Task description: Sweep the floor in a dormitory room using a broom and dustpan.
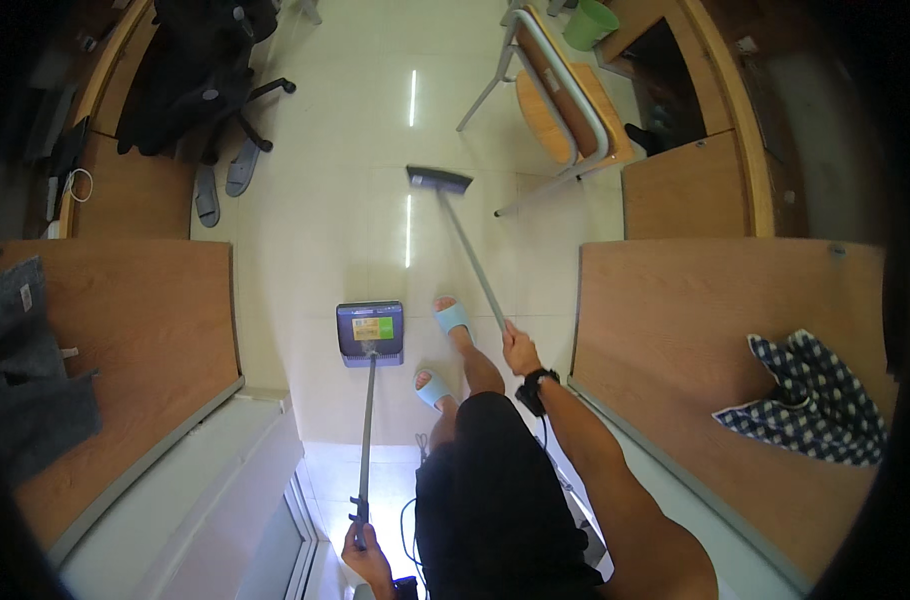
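My left hand [366,556], at the bottom of the view, grips the upper end of a long grey handle. That handle runs up to a purple-grey dustpan [352,337] lying on the tiled floor [305,225]; a yellow and green label sits inside the pan. My right hand [521,351] is closed around the grey pole of a broom [468,250]. The broom's dark head [440,180] is on or just above the floor, ahead of the dustpan and to its right. My feet, in light blue slippers [452,318], stand right of the dustpan.
A wooden chair [567,105] with a metal frame stands at the upper right, near a green bin [590,24]. A black wheeled chair [199,82] and grey slippers [242,169] are at the upper left. Wooden cabinets [154,315] flank the aisle; a checked cloth [822,409] lies on the right one.
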A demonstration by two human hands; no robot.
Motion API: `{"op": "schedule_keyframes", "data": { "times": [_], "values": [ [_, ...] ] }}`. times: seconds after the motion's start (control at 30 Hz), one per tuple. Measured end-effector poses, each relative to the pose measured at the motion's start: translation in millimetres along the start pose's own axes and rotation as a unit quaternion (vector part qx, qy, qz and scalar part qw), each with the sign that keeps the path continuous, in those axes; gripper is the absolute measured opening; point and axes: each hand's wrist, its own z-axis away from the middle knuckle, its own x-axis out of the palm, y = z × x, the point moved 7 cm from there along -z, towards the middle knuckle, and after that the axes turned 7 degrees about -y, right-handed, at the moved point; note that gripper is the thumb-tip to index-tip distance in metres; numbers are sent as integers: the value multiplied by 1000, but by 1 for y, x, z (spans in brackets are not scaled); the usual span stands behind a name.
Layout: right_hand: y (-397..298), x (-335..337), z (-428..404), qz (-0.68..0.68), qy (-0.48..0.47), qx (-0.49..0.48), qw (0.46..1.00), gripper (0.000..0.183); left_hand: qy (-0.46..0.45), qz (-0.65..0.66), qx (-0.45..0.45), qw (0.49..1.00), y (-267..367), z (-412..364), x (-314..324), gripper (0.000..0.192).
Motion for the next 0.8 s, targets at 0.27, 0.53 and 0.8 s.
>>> {"op": "schedule_keyframes", "data": {
  "times": [0.27,0.53,0.8],
  "values": [
    [52,17,198,15,-98,33,995,46,-22,-24,96,995,37,0,-16,29],
    [14,-53,210,-21,-13,-108,994,38,-45,-3,100,994,34,-3,-30,29],
    [-55,5,-1,-89,-31,-44,995,44,-7,-17,48,999,0,44,-7,30]
  ]
}}
